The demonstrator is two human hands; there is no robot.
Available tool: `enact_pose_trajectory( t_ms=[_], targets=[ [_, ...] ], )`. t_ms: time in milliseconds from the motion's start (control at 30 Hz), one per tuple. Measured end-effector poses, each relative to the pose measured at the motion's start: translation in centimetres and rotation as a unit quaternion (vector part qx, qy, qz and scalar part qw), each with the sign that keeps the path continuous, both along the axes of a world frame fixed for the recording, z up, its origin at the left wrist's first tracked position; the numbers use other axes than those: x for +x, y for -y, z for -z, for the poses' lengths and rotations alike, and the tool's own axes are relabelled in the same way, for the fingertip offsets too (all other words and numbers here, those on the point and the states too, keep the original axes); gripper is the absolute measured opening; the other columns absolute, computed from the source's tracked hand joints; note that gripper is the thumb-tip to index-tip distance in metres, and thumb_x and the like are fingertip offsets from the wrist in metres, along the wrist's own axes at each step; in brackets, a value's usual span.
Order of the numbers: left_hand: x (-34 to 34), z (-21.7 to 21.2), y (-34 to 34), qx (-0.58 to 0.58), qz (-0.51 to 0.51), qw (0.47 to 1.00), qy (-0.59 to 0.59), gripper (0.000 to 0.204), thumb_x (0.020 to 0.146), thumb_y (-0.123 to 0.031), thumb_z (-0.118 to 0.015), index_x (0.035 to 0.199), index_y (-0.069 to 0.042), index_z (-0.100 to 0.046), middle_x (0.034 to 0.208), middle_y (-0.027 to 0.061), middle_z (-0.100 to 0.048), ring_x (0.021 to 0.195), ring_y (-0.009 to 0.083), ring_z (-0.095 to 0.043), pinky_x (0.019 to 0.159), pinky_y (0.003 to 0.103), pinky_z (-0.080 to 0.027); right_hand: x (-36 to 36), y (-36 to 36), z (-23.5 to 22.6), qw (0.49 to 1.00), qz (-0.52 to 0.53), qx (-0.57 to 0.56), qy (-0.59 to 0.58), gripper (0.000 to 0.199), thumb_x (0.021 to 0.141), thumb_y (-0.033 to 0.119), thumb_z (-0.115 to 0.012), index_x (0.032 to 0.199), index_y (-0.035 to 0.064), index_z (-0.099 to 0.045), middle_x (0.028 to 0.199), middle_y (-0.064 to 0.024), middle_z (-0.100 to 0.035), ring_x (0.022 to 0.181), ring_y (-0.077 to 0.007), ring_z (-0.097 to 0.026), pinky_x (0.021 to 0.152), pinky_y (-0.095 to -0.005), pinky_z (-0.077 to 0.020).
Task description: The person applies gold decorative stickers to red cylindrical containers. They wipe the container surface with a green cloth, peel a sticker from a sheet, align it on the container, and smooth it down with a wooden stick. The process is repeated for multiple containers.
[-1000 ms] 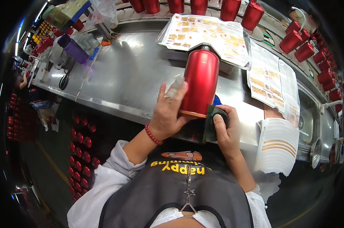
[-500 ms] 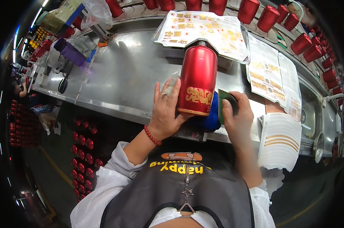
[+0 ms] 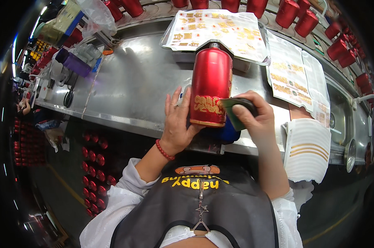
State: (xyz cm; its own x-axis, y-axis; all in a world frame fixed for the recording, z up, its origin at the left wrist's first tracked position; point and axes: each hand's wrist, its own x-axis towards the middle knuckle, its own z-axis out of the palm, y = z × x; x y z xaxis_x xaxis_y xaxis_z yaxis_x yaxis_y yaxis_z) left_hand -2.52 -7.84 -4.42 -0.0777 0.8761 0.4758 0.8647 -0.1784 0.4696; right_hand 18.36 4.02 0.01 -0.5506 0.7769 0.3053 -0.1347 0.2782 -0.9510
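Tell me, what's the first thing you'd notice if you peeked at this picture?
The tall shiny red metal bottle with a gold label stands in the middle of the steel workbench, steadied by the left hand. The right hand presses a dark green flat tool against its side. Clear sheets of gold stickers lie behind it.

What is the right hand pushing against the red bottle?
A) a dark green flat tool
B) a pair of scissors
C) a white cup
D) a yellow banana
A: the right hand presses a dark green flat tool against the gold label on the red bottle, while the left hand steadies the bottle from the other side.
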Motion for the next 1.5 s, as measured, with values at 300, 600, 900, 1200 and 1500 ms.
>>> enact_pose_trajectory(
  t_ms=[300,600,900,1200,1500],
  targets=[
    [-1.1,-1.7,-0.4,0.004,0.005,0.996,-0.089,0.087,0.091,-0.057,-0.062,0.148,0.006,-0.041,0.147,0.0217,-0.049,0.147,0.0443,-0.029,0.120,0.058,-0.011,2.7,-0.2,-1.7,0.988,0.086,0.111,0.065,0.026,0.097,0.006,-0.061,0.123,0.0010,-0.061,0.116,-0.0124,-0.067,0.105,-0.0173,-0.063,0.089,-0.0279,-0.0497],
    [-0.3,-1.4,-2.3,0.091,0.071,0.993,-0.037,0.089,0.078,-0.053,-0.080,0.144,-0.003,-0.046,0.149,0.0250,-0.045,0.141,0.0483,-0.037,0.118,0.061,-0.019,27.2,-17.2,3.1,0.675,0.387,0.263,0.571,0.021,0.089,0.002,-0.057,0.103,-0.0029,-0.072,0.134,-0.0223,-0.060,0.121,-0.0394,-0.057,0.102,-0.0431,-0.0466],
    [-0.2,-0.1,-1.7,0.068,0.070,0.995,0.017,0.090,0.084,-0.039,-0.079,0.153,-0.005,-0.031,0.156,0.0331,-0.029,0.144,0.0502,-0.031,0.118,0.054,-0.025,33.0,-20.3,2.8,0.773,0.392,-0.242,0.436,0.042,0.090,0.043,-0.068,0.102,0.0034,-0.068,0.082,-0.0032,-0.063,0.063,-0.0135,-0.050,0.049,-0.0325,-0.0360],
    [0.3,-0.4,-2.2,0.070,0.080,0.994,0.017,0.088,0.093,-0.051,-0.065,0.154,0.000,-0.029,0.160,0.0302,-0.024,0.149,0.0446,-0.025,0.119,0.049,-0.022,36.7,-17.1,2.9,0.821,0.326,-0.238,0.404,0.024,0.090,0.037,-0.068,0.083,0.0144,-0.065,0.074,0.0046,-0.052,0.062,-0.0079,-0.039,0.053,-0.0283,-0.0275],
    [0.0,0.5,-2.2,0.082,0.087,0.992,0.041,0.088,0.092,-0.051,-0.067,0.154,0.000,-0.030,0.159,0.0291,-0.028,0.148,0.0439,-0.027,0.119,0.048,-0.022,36.8,-17.0,6.5,0.786,0.478,-0.108,0.376,0.031,0.096,0.035,-0.064,0.088,0.0058,-0.067,0.076,0.0038,-0.057,0.071,-0.0090,-0.046,0.066,-0.0271,-0.0393]
  ],
)
